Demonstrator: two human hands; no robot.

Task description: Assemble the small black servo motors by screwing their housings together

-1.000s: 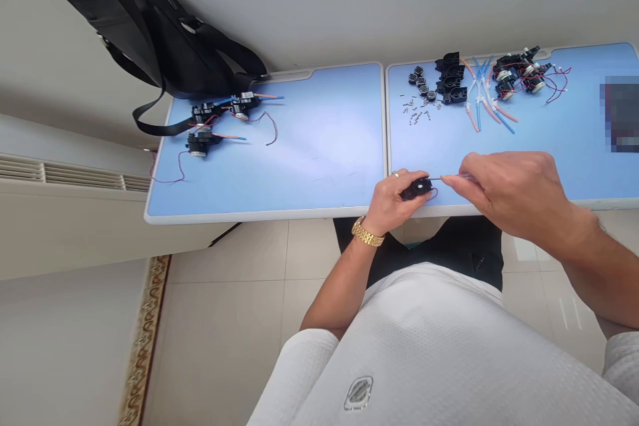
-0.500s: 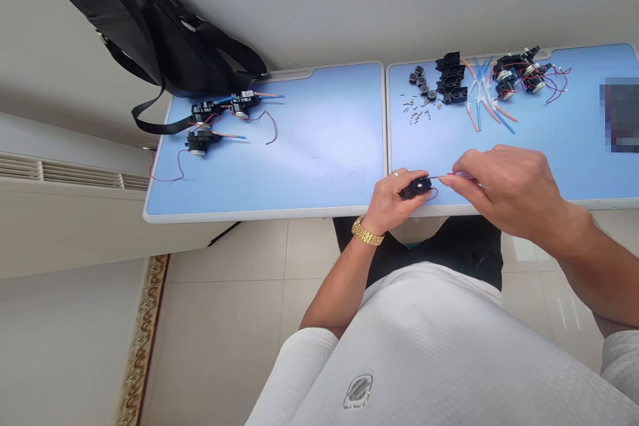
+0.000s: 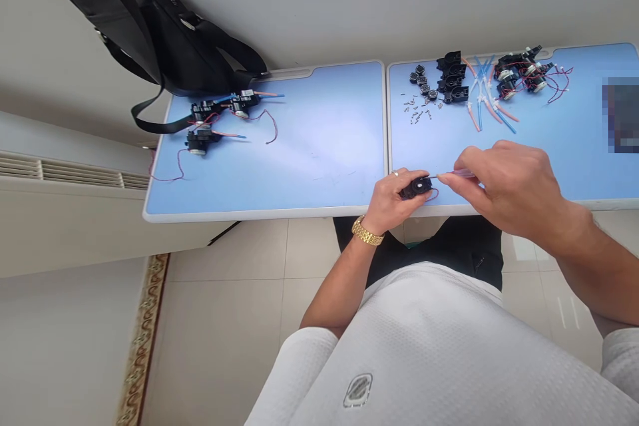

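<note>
Left hand (image 3: 392, 203) gripping a small black motor part (image 3: 416, 188) at the near desk (image 3: 299, 146) edge, right hand (image 3: 504, 190) pinching a thin screwdriver (image 3: 456, 175) whose tip touches the part

Blk bag (image 3: 164, 33) at far-left corner — wired units (image 3: 201, 140) nr it, screws (image 3: 417, 112) & tubes (image 3: 479, 98) far right.

The surface (image 3: 279, 166) is showing pale blue with a white rim. The small part (image 3: 417, 188) in the left hand (image 3: 394, 200) is showing black, and the tool (image 3: 462, 174) in the right hand (image 3: 509, 186) is looking pinkish with a silver shaft. A watch (image 3: 367, 231) is gleaming gold. The tubes (image 3: 482, 103) are showing blue and orange, the bag (image 3: 150, 26) black, and the shirt (image 3: 439, 346) white with a fine dotted weave.
</note>
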